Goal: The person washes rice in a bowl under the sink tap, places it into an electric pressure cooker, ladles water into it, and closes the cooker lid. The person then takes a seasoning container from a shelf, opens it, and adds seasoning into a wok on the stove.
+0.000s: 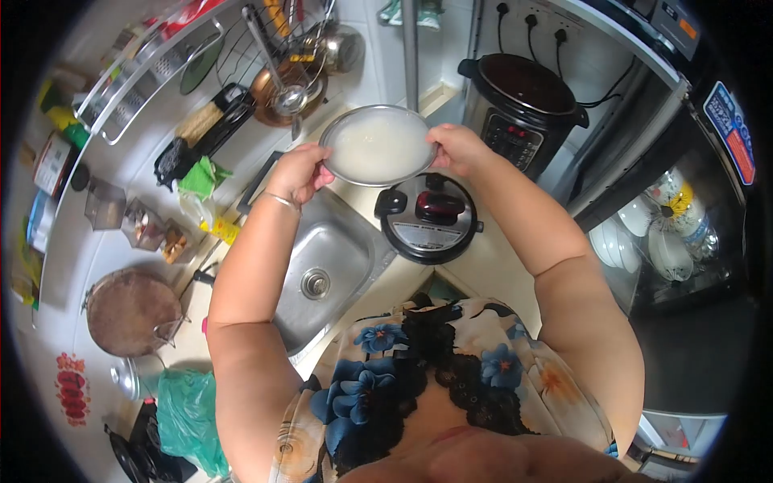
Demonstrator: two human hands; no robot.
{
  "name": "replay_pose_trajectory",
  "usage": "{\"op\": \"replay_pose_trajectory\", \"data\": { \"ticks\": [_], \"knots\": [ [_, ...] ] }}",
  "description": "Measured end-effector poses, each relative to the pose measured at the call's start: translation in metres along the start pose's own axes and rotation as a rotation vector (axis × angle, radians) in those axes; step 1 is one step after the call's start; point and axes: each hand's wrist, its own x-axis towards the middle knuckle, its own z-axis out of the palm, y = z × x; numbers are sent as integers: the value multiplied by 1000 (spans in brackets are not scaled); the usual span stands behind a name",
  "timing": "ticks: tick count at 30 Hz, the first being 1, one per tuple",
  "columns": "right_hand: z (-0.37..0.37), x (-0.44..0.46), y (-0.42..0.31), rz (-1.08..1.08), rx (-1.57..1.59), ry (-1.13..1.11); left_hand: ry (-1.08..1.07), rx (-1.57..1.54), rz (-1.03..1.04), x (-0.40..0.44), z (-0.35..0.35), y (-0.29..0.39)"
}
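Observation:
A round metal bowl (378, 179) holding whitish, cloudy liquid is up in front of me, above the counter behind the sink. My left hand (298, 173) grips its left rim, fingers closed. At the right rim my right hand (457, 150) pinches the edge, thumb and fingers together. Just below the bowl, a pressure cooker lid (428, 229) with a dark red handle lies on the counter. Behind my right hand stands the black electric cooker (523, 101), its display lit red. What lies inside that cooker is too dark to make out.
The steel sink (326, 249) is below my left forearm. Utensils and a ladle (290, 99) hang at the back wall. A green plastic bag (189, 414) is at lower left. To the right, a dark cabinet holds bowls (616, 244); cords hang behind the cooker.

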Motion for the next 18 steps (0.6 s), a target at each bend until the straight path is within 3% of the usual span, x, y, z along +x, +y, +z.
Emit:
{"op": "replay_pose_trajectory", "data": {
  "ticks": [10, 16, 18],
  "knots": [
    [-70, -33, -128, -124, -16, 264, -88, 193, 22, 103, 119, 86],
    [-135, -24, -173, -111, -47, 404, -85, 208, 36, 163, 198, 94],
    [-156, -21, -187, -74, -161, 581, -92, 240, 20, 184, 222, 93]
  ]
}}
